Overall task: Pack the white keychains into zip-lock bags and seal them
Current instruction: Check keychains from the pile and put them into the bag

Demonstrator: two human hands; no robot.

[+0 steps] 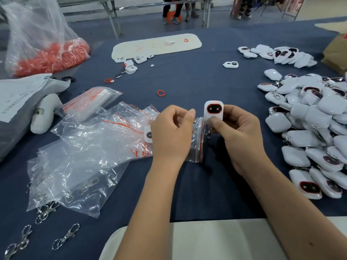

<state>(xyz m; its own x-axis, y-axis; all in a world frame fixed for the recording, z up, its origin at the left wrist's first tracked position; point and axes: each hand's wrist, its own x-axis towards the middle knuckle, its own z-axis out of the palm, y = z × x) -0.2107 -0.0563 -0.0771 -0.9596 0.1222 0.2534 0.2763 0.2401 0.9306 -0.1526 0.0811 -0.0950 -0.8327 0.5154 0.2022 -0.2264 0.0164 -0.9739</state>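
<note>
A white keychain (213, 112) with a red-ringed dark face is held upright in the right hand (242, 136), pinched between thumb and curled fingers, just above the table's blue cloth (187, 79). Its metal clasp (208, 132) is seen hanging below, at the mouth of a small zip-lock bag (197, 141). The bag's red-striped top edge is pinched by the left hand (172, 134), fingers curled and thumb pressed against the plastic. The bag is seen between the two hands; its lower part is partly hidden by the left hand. The keychain is not yet inside the bag.

A big pile of white keychains (309, 128) is spread at the right, close to the right wrist, with a smaller group (277, 54) farther back. Loose empty zip-lock bags (90, 152) are heaped left of the hands; one keychain (148, 136) is seen among them, touching the left hand's edge. Metal clasps (65, 236) are scattered at lower left. A red ring (161, 93) lies alone ahead of the hands. A large clear sack of red parts (47, 51) is stood at far left, with a grey mailer bag (20, 98) in front of it. A white mat (155, 46) with small white shells is laid at the back. A cardboard box (336, 53) is at the far right edge. Legs of people are visible beyond the table.
</note>
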